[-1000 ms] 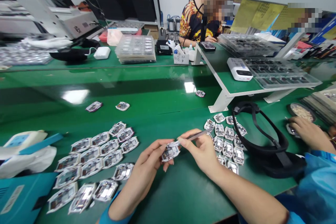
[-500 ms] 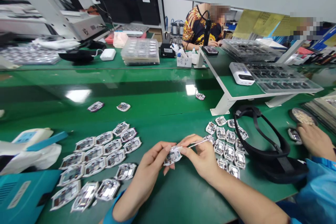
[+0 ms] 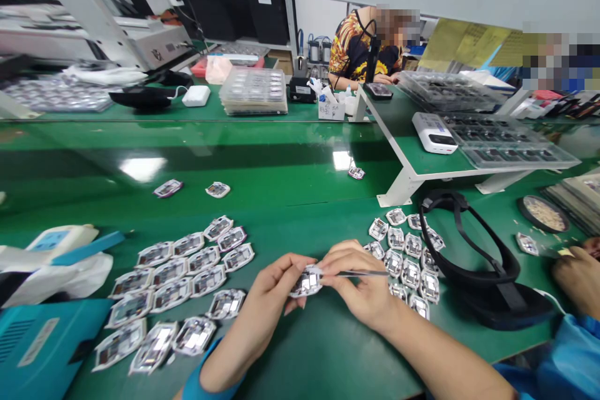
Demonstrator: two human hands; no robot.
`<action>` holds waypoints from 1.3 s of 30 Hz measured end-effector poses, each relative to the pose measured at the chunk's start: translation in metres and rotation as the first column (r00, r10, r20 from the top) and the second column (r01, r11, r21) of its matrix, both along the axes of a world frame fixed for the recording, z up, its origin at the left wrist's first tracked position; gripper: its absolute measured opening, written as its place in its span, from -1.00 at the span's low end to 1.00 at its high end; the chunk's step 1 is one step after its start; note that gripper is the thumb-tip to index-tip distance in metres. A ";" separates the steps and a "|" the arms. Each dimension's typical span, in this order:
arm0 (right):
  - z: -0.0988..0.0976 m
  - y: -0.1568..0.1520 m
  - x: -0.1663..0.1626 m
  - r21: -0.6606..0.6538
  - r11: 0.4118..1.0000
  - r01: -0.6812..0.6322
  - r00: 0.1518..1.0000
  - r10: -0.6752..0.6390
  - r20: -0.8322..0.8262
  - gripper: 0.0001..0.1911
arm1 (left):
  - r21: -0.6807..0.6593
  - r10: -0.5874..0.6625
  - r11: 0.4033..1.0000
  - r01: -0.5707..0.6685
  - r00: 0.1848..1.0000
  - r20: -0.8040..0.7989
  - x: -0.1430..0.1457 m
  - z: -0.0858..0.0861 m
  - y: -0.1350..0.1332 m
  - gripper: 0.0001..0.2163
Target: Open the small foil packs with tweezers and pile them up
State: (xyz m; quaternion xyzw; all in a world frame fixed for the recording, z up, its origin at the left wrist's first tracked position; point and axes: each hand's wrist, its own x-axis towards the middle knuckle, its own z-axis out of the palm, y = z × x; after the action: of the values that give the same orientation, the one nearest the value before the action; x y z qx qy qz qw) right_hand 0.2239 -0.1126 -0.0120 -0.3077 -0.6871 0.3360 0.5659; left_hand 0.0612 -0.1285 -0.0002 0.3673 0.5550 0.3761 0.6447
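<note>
My left hand [image 3: 274,290] pinches a small white-framed electronic module [image 3: 307,281] just above the green bench. My right hand [image 3: 360,284] is closed on thin metal tweezers [image 3: 363,273], whose tip meets the module's top edge. Left of my hands lies a spread of several similar modules [image 3: 180,278]. A second cluster of modules [image 3: 405,256] lies right of my right hand.
A black head strap [image 3: 469,256] lies right of the cluster. A white stand with clear trays [image 3: 492,137] and a white device [image 3: 434,132] sits at the back right. A co-worker's hand [image 3: 576,275] is at far right near a dish [image 3: 544,214]. A teal box [image 3: 37,344] is at near left.
My right hand has lowered the tweezers from a raised tilt to nearly level against the module. The co-worker's hand at the right has drawn back from the dish.
</note>
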 end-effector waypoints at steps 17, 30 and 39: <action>-0.004 -0.002 -0.002 -0.272 0.961 -0.051 0.989 0.011 -0.145 -0.95 | 0.031 -0.007 0.999 0.008 1.000 -0.030 0.003 0.003 0.000 -0.69; 0.000 0.002 0.001 -0.353 0.933 -0.070 0.998 0.062 -0.033 -0.96 | -0.010 -0.043 0.999 0.042 0.999 -0.024 0.002 -0.007 0.004 -0.65; -0.008 0.004 -0.002 -0.494 0.845 -0.206 0.955 0.064 -0.288 -0.83 | -0.061 -0.019 0.998 0.018 1.000 -0.023 0.004 -0.003 0.005 -0.61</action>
State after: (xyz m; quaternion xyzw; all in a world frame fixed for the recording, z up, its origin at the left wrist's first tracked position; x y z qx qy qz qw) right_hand 0.2223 -0.1081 -0.0204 -0.3523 -0.5106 0.5853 0.5221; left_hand 0.0650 -0.1238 -0.0027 0.3571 0.5705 0.3487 0.6522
